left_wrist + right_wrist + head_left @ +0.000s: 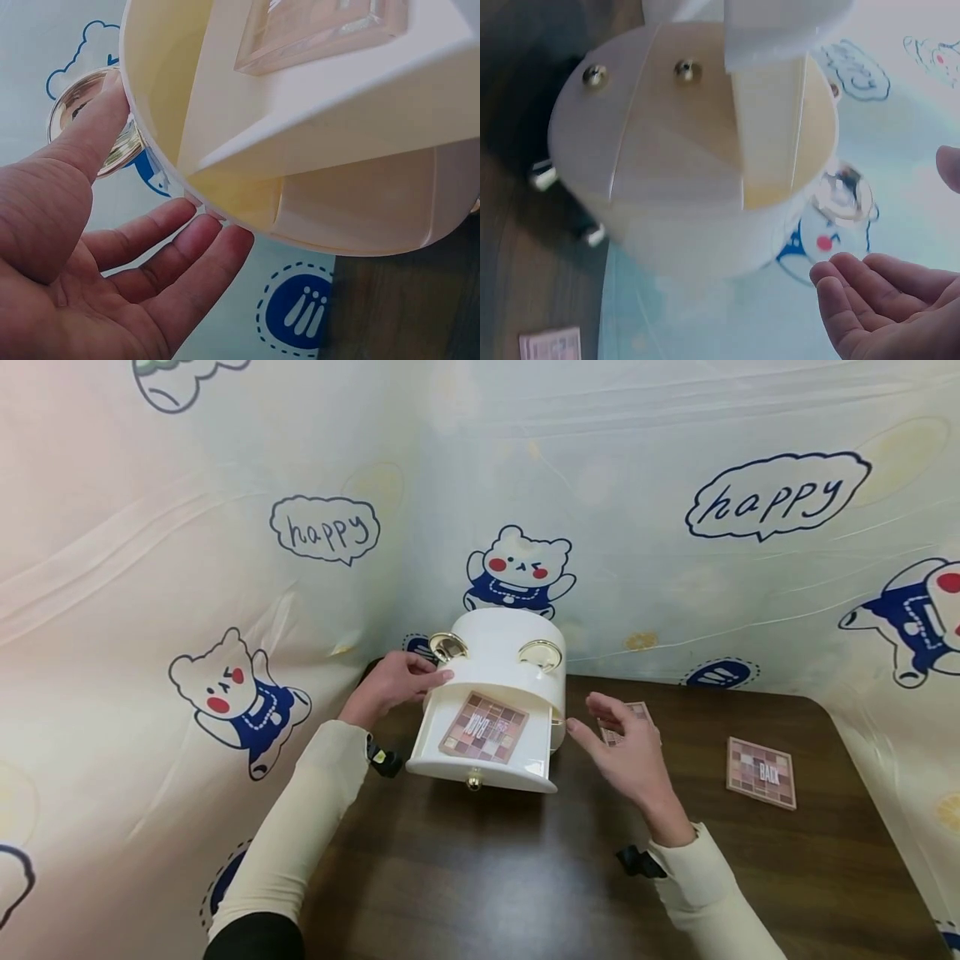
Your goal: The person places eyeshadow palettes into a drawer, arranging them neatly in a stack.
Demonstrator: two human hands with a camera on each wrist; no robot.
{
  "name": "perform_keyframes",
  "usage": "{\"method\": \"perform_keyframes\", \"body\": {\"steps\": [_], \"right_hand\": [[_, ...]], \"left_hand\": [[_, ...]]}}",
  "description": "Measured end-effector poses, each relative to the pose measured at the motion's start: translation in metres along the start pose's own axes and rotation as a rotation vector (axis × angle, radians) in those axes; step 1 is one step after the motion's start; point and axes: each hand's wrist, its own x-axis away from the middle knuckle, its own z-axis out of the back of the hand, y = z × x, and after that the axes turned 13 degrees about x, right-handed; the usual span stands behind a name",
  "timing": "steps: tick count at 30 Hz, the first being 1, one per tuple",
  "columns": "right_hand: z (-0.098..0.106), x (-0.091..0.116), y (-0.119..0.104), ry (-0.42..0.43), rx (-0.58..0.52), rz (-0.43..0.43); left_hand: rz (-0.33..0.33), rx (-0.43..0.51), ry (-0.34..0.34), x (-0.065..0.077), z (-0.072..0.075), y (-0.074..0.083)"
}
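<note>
At table rear: white box (504, 647), drawer (517, 778) open toward wearer, axis front-to-back, palette (485, 728) aslant inside. Left hand (390, 685) rests relaxed against rim; right hand (628, 752) empty, beside. Table (487, 885) brown; printed curtain (637, 602) behind.

Before you stands a white rounded box (506, 647) with two round gold ears (448, 647), its upper drawer (517, 779) open toward you. A checkered pink-brown palette (487, 727) lies flat inside; to your right lie a similar palette (760, 772) and another one (640, 711), partly hidden.
</note>
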Motion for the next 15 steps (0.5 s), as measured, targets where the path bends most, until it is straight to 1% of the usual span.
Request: {"method": "perform_keyframes", "body": {"steps": [4,7,15], "right_hand": [[0.011,0.002,0.014,0.014,0.014,-0.067],[0.019,0.003,0.025,0.042,0.015,-0.102],[0.038,0.008,0.046,0.087,0.042,-0.147]], "left_hand": [[0.005,0.003,0.001,0.001,0.0,0.0],[0.001,-0.003,0.005,0.001,0.0,0.0],[0.003,-0.016,0.012,-0.001,-0.002,0.0]]}}
